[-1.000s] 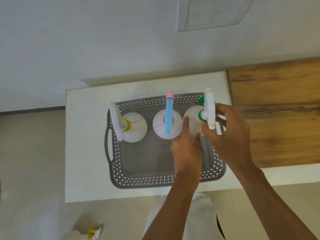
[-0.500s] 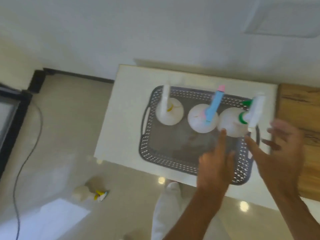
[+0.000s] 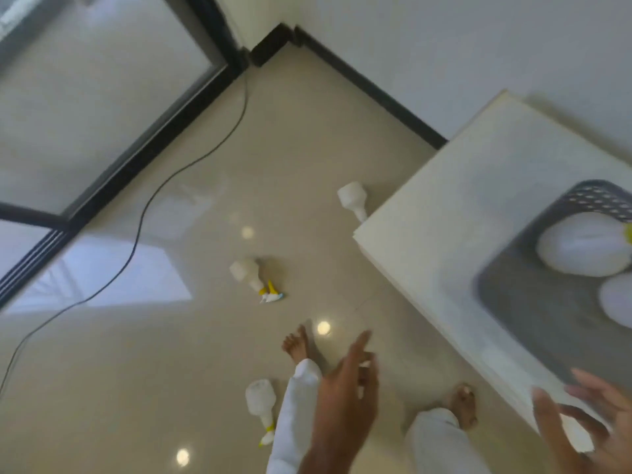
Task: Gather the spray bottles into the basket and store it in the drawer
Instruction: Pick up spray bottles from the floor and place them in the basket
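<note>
Turning from basket to floor: the view has swung left and down since a moment ago, when both hands worked at the green-capped bottle inside the basket; that bottle is now out of frame.
Left hand (image 3: 345,388): open, fingers spread, holding nothing; it has come away from the basket and hangs over the floor above the person's legs.
Right hand (image 3: 591,425): open, fingers apart, empty; it has let go of the bottle it gripped a second earlier and sits at the near corner of the white cabinet top (image 3: 461,200).
Nearest floor bottle (image 3: 261,405): lying on its side just beside the left trouser leg, yellow collar toward the viewer, untouched.
Middle floor bottle (image 3: 251,277): lying on the tiles farther out, yellow trigger head pointing toward the person.
Far floor bottle (image 3: 352,198): lying against the cabinet's edge, its head hidden behind that edge.
Basket (image 3: 595,196): grey, on the cabinet top at the right margin, two white bottles inside it visible; the rest is cut off.
Cable (image 3: 191,162): dark, trailing across the floor, well apart from the bottles.
Task reading: loading appears partly done; three bottles remain on the floor, and the nearest seems the likely next pick. The drawer is not in view.
</note>
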The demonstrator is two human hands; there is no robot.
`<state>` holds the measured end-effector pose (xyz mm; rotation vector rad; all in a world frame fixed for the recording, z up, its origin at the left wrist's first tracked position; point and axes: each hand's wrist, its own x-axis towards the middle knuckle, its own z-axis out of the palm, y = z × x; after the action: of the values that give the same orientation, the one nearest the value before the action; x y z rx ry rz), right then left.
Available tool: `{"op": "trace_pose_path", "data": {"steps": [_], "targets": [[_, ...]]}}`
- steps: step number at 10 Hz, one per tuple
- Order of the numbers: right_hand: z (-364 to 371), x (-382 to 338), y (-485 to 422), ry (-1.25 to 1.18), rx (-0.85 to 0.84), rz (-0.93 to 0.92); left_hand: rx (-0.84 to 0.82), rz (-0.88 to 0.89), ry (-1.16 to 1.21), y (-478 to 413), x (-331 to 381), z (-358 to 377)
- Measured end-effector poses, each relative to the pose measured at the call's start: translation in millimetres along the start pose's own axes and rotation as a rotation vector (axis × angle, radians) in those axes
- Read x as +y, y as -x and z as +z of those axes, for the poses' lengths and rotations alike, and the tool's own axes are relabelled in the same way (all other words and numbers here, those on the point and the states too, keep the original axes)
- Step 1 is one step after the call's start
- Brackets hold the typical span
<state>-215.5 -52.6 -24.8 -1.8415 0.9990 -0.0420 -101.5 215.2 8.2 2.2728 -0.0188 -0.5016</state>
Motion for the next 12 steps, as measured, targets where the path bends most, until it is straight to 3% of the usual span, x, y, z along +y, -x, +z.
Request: {"op": "trace_pose_path", "data": {"steps": [1,2,3,6,7,9,10,12], "targets": [[107,-97,20,0.062,-0.114,-0.173,0.020,-0.091,-0.076,-22,-82,-68],[162,-123,26,0.118,-0.203,-0.313,0.015,-0.103,-0.213,-40,-126,-105],[273,-136,37,0.281,-0.319,-0.398,-0.018,-0.059,-0.321,-72,-197,-160],[504,-88,30,0.692,-0.589,-0.408,-0.307,0.093,-0.713,-201,-357,-200],[580,-32,8,0.860,-0.792,-0.500,-0.383,0.158,-0.964,-257,-429,-175],[646,31,-28,0.971,-0.924,-0.642,-0.453,0.300,-1.327,-325,-501,-137],[658,44,-36,0.968,-0.950,-0.700,-0.425,0.276,-1.316,-338,-517,-132],[660,57,-41,0.849,-0.826,-0.879,-0.466,0.137,-1.273,-357,-526,-122]]}}
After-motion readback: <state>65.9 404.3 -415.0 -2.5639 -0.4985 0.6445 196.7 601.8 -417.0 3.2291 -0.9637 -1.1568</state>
